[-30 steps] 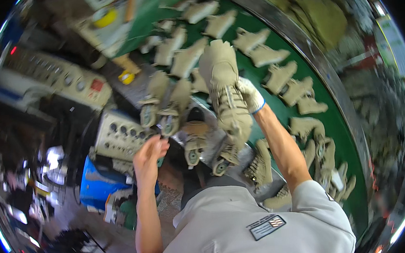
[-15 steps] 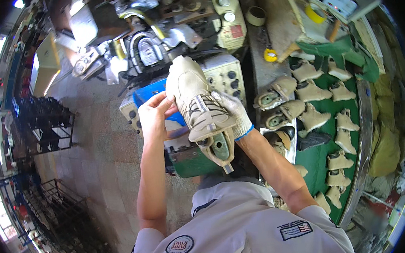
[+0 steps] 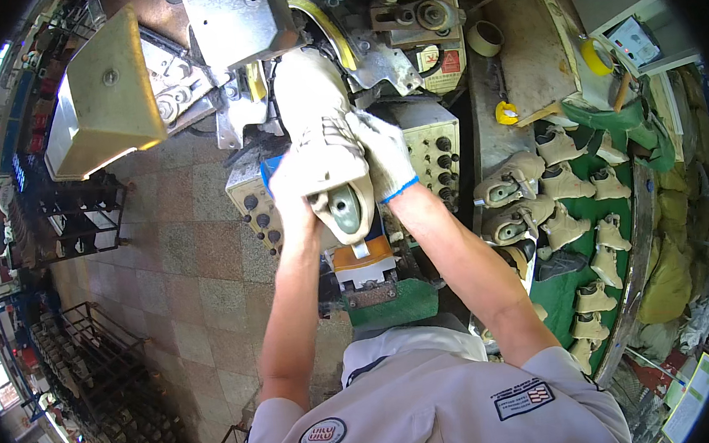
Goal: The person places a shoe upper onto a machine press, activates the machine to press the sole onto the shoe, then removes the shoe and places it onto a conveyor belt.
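A: Make out any wording for certain?

B: No, cannot; only see a round, dark-rimmed badge [image 3: 322, 434] with reddish letter-like marks, at about half past six on the pale shirt [image 3: 452, 424]

A: Notice anything else on that cloth?

B: Yes, at five o'clock: can see a dark-edged rectangular patch [image 3: 525, 401] with a red-and-white striped block [image 3: 540, 393], and small dark print [image 3: 511, 390] just above, too tiny to read

A: Spot anything away from the shirt?

B: Can see a red-and-white label [image 3: 451, 62] at one o'clock, on a pale machine panel [image 3: 437, 86], and a pale, green-edged board [image 3: 695, 401] at four o'clock; cannot read either
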